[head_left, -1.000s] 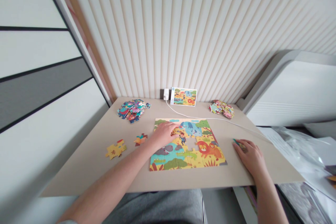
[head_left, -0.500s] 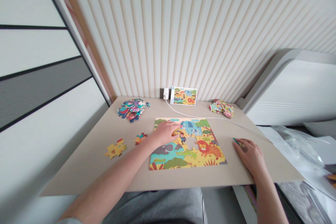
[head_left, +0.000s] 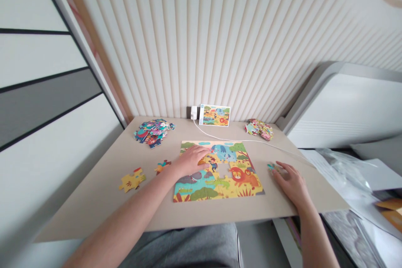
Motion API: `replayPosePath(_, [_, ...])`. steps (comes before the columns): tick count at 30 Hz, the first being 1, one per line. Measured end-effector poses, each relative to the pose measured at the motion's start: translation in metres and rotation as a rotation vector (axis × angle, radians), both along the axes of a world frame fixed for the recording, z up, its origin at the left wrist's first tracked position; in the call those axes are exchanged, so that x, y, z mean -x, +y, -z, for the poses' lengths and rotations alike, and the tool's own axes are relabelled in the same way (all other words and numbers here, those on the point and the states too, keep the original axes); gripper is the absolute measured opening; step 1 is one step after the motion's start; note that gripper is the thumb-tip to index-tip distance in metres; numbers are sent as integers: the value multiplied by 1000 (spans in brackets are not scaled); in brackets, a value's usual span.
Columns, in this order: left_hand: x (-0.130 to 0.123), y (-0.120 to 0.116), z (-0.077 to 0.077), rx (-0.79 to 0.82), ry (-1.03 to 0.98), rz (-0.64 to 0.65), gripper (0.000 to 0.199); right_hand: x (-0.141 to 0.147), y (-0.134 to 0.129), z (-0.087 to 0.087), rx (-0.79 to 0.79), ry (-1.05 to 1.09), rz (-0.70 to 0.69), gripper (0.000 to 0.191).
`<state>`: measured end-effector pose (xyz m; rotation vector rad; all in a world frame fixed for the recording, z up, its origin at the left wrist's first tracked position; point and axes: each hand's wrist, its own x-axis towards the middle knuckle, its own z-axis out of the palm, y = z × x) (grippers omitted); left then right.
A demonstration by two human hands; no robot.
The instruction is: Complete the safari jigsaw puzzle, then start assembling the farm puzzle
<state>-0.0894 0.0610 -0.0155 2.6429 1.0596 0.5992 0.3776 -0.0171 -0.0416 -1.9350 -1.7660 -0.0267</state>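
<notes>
Head view: what step is the person on?

Filling in a jigsaw puzzle [head_left: 216, 186], by the look of it. It lies at the lower middle of the frame on a beige table [head_left: 91, 205], nearly whole, with a gap [head_left: 222, 169] near its middle.

And the hands?

The left hand [head_left: 190, 160] rests on the puzzle's upper left, fingers together and curled a little; whether they pinch a piece I cannot tell. The right hand [head_left: 292, 185] lies flat on the table to the right of the puzzle, fingers spread, their tips just beside a small teal piece [head_left: 271, 167].

What does the next move call for?

I'd judge a piece whose outline matches that gap, checked against the picture card [head_left: 214, 115] at the top of the table. Loose pieces lie in a pile [head_left: 153, 132] at upper left and a smaller pile [head_left: 260, 129] at upper right, with a yellow piece [head_left: 132, 180] at lower left.

What differs from the earlier frame?

The whole table sits a little further left in view, and the teal piece now shows clear of the right hand's fingers, where before they half covered it.
</notes>
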Motion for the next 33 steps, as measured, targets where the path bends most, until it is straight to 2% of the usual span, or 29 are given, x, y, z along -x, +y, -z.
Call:
replayPosePath(3, [-1,1,-1,-18,19,0,50,2,-2,0,37,-39,12,57])
replayPosePath(9, [-5,-8,-4,-73,86,-13,46,1,1,2,56,-49,-67,56])
replayPosePath(14, [-7,-19,-23,-130,134,-32,38,6,1,0,56,-57,-7,58])
replayPosePath(17, [1,-36,-40,-178,166,-82,36,7,1,1,46,-68,-5,59])
replayPosePath(20, [14,-68,-49,-183,197,-109,26,5,2,4,25,-83,-11,58])
replayPosePath(22, [24,-95,-46,-159,176,-126,24,3,4,6,19,-97,-10,56])
replayPosePath(26, [36,-138,-25,-169,107,-148,34,0,5,9,13,-128,-3,56])
replayPosePath(29, [40,-152,-10,-154,61,-171,37,-1,6,10,0,-149,-1,56])
replayPosePath(33, [41,-156,-3,-99,-2,-224,36,-4,6,11,-11,-165,-14,53])
